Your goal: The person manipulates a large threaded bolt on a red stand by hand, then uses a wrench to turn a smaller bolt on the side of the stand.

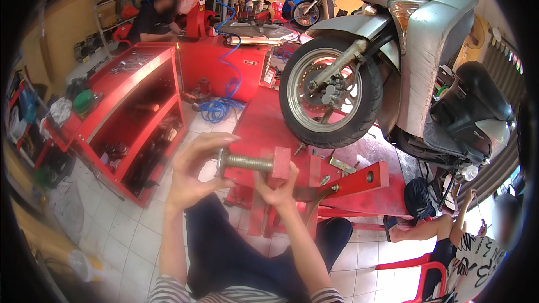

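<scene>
I hold a long threaded screw (247,162) level in front of me, with a round metal end at the left and a red block (281,162) at the right. My left hand (193,165) grips the round end between thumb and fingers. My right hand (276,191) is closed on the block end from below. Just beyond them is a red lift platform (264,113) with a red slotted bar (362,178) angled up at the right and small metal parts (342,165) lying on it.
A silver scooter (412,62) stands raised ahead right, front wheel (329,91) over the platform. A red tool cabinet (120,123) is at left, beside a coiled blue hose (219,109). A seated person (471,252) is at lower right; others (151,19) are in back.
</scene>
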### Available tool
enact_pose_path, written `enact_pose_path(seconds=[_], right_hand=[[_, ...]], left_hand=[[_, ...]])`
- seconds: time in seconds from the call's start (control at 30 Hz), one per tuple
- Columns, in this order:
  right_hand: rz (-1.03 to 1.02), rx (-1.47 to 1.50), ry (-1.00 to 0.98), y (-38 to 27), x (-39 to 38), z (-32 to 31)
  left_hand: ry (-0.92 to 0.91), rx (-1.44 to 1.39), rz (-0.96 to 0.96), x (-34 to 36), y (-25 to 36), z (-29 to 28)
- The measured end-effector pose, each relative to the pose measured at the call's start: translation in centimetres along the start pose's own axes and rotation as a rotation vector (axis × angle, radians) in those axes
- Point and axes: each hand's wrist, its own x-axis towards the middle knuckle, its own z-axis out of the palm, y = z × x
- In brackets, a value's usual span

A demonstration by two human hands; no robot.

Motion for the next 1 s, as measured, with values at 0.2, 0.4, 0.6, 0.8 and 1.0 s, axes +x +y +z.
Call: enact_pose_path(seconds=[0.2, 0.4, 0.6, 0.8, 1.0], right_hand=[[0.043, -0.04, -0.1, -1.1, 0.9, -0.2], [-0.001, -0.052, -0.122, -0.4, 0.5, -0.7], [-0.055, -0.102, -0.153, -0.1, 0.6, -0.9], [-0.077, -0.118, -0.173, -1.0, 1.5, -0.7], [-0.061, -0.155, -0.207, -1.1, 1.7, -0.9]], left_hand=[[-0.036, -0.016, -0.139, 0.0, 1.1, -0.1], [-0.09, -0.04, -0.141, 0.1, 1.7, -0.2], [0.027, -0.089, -0.107, 0.3, 1.2, 0.4], [-0.046, -0.035, -0.175, 0.0, 1.0, -0.2], [0.07, -0.103, -0.264, 0.6, 1.7, 0.7]])
